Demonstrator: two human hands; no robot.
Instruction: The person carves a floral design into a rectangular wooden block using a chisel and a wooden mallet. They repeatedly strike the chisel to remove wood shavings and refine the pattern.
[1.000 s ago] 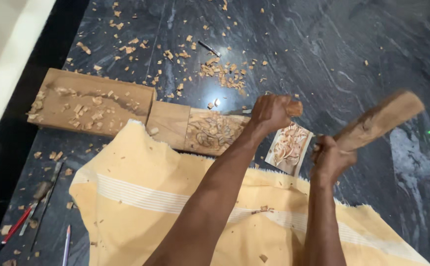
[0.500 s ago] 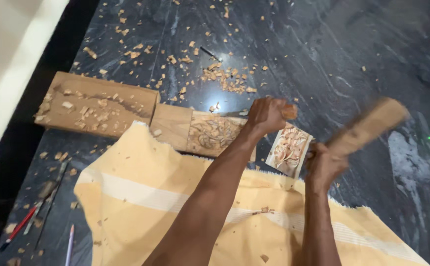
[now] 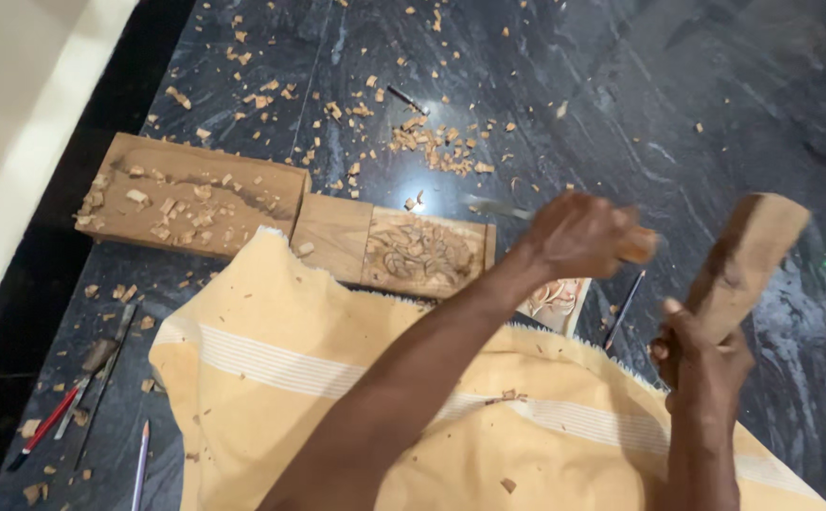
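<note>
The floor (image 3: 621,104) is showing as dark polished stone, glossy under the light. The mallet (image 3: 744,255) is looking like bare, matt wood, as are the carved panel (image 3: 422,251) and the rough plank (image 3: 190,194). The yellow cloth (image 3: 337,378) is lying soft and woven, fraying at the edge.

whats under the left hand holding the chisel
Under the left hand a small carved wood panel shows only partly; the forearm and yellow cloth cover the rest.
</note>
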